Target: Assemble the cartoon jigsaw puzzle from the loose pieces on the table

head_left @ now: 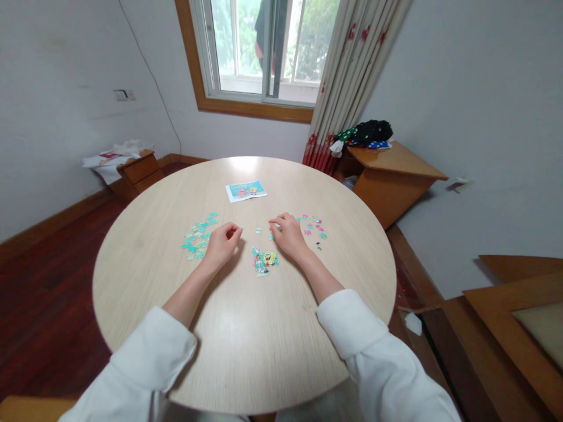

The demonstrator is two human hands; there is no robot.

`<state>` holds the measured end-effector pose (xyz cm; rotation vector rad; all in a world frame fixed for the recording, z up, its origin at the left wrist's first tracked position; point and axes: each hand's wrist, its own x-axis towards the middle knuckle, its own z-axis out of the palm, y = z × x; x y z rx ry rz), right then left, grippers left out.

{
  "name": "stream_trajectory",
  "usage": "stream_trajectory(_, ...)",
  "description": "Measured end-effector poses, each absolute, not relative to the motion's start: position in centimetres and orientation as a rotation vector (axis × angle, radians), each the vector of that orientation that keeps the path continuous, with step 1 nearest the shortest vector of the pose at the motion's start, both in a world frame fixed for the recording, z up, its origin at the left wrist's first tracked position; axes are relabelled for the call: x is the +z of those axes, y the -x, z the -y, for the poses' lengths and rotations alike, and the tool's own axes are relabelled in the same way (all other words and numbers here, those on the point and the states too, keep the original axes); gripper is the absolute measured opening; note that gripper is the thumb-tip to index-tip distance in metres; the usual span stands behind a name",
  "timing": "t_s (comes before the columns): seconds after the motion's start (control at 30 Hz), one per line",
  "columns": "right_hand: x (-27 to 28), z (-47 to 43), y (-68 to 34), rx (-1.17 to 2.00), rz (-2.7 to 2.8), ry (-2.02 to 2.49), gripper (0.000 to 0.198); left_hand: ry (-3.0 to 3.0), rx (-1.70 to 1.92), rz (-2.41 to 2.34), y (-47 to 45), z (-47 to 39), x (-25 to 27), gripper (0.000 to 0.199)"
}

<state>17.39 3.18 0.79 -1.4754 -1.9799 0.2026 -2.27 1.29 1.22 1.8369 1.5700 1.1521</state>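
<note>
Currently: small puzzle section joined, most pieces loose

Round wood-grain table [246, 328] carries everything below. Left hand [223, 241]: fingers curled toward thumb; cannot tell whether a piece is pinched. Right hand [287, 234]: fingers bent low over tabletop, undersides hidden; hold also uncertain. Left pile of blue-green jigsaw pieces [190, 247] lies loose, just outward of the left hand. Printed cartoon sheet [246, 191] lies beyond both hands. Right group of pink and blue-green pieces [307, 232], also loose, lies just outward of the right hand. Joined SpongeBob section [269, 258]: judged early stage, both loose groups left to fit. Lies between the forearms, nearer the body than the fingertips, apparently touched by neither hand. Single loose piece [258, 231]: between the hands, nearer the right.
</note>
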Motion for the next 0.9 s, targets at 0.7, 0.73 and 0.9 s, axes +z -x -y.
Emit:
stream_trajectory(0.7, 0.9, -2.8, -14.7, 0.301, 2.127, 1.61, 0.02, -1.958, 0.796, -1.474, 1.3, -0.1, 1.5, 0.017)
stream_trajectory(0.73, 0.9, -2.8, -14.6, 0.294, 2.129, 1.61, 0.021, -1.96, 0.791, -1.471, 1.2, 0.0, 1.5, 0.017)
stream_trajectory(0.9, 0.7, -3.0, -14.3, 0.324, 2.106, 1.634, 0.019, -1.973, 0.749, -1.478, 1.1, 0.2, 1.4, 0.015)
